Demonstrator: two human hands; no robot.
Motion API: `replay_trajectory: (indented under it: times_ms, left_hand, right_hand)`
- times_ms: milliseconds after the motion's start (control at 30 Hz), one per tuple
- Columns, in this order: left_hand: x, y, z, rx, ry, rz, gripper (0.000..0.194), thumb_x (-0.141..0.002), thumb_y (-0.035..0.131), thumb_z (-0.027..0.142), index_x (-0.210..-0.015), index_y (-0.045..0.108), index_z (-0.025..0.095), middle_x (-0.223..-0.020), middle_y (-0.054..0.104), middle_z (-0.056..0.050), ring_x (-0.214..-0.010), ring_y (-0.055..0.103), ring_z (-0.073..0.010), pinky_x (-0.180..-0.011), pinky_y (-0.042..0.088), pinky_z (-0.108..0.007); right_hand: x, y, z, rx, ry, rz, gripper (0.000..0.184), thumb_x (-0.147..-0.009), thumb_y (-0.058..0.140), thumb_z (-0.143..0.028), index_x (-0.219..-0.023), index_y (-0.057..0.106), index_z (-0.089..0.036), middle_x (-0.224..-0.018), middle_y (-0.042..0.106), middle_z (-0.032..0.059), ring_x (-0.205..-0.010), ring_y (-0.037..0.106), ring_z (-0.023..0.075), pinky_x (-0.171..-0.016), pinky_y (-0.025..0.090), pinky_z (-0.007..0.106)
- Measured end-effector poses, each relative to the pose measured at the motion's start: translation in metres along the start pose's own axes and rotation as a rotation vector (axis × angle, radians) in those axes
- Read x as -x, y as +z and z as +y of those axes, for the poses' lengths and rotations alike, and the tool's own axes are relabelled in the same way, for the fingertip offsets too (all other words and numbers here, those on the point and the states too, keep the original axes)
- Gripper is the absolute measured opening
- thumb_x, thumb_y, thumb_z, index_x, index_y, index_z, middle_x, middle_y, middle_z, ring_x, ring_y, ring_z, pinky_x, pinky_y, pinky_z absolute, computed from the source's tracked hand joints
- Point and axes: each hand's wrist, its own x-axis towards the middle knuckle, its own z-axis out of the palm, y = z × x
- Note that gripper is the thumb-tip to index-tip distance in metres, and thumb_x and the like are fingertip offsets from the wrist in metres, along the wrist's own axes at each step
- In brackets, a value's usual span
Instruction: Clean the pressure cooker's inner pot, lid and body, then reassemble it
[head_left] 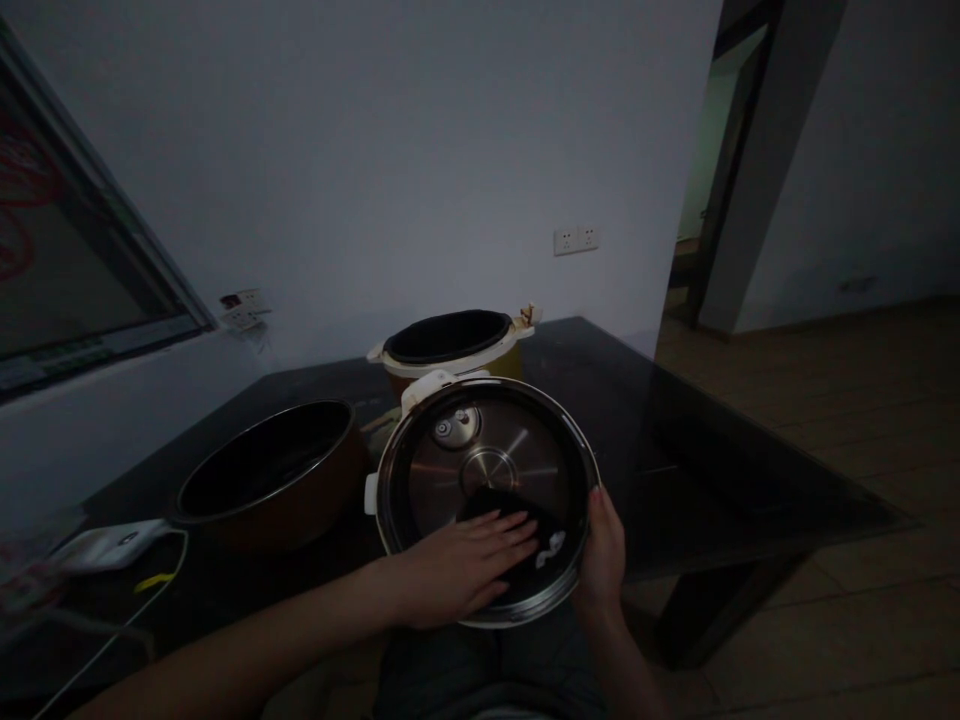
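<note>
An electric pressure cooker lid (525, 440) is tilted with its metal inner side towards me. My right hand (602, 550) is closed round its right rim. My left hand (469, 560) presses a black cloth (499, 505) against the lower part of the lid, fingers straight and close together over it. A white mark or scrap, too blurred to name, shows on the dark area beside the fingertips. Behind the lid stands the cooker body (450, 350), uncovered, with a pale rim and a dark inside. A brown inner pot (277, 480) with a dark interior is to the left.
The dark table (720, 480) reaches a corner at the right. At the left lie a white device (112, 543), a pale cable (142, 605) and a yellow piece (154, 581). Sockets (576, 240) are on the wall behind. A doorway (720, 150) is at the far right.
</note>
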Motion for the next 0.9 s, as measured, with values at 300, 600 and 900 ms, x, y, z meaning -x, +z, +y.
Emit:
replay_trajectory:
  times_ms: [300,600,900]
  left_hand:
    - [-0.035,0.000,0.007,-0.197,-0.026,0.127,0.049,-0.096,0.037,0.026,-0.141,0.035,0.006,-0.153,0.029,-0.014,-0.143,0.019,-0.0200,-0.117,0.022,-0.035]
    - [-0.054,-0.028,-0.029,-0.365,-0.170,0.249,0.056,-0.095,0.041,0.033,-0.144,0.028,0.009,-0.155,0.023,-0.012,-0.144,0.011,-0.0208,-0.117,0.016,-0.038]
    - [-0.022,-0.040,-0.045,-0.418,-0.267,0.281,0.055,-0.096,0.041,0.031,-0.145,0.027,0.010,-0.154,0.025,-0.013,-0.144,0.014,-0.0201,-0.116,0.021,-0.040]
  right_hand:
    - [-0.001,-0.002,0.000,-0.011,-0.015,0.022,0.058,-0.072,0.063,-0.055,-0.114,0.066,-0.016,-0.120,0.066,0.0086,-0.120,0.053,0.0272,-0.104,0.038,0.042]
    - [0.001,-0.001,-0.001,-0.053,0.003,-0.030,0.058,-0.075,0.062,-0.052,-0.120,0.062,-0.017,-0.129,0.061,0.0090,-0.126,0.049,0.0270,-0.108,0.034,0.043]
    - [0.002,0.000,-0.003,-0.060,-0.009,-0.034,0.058,-0.072,0.065,-0.053,-0.117,0.063,-0.017,-0.130,0.060,0.0099,-0.124,0.049,0.0283,-0.109,0.032,0.045]
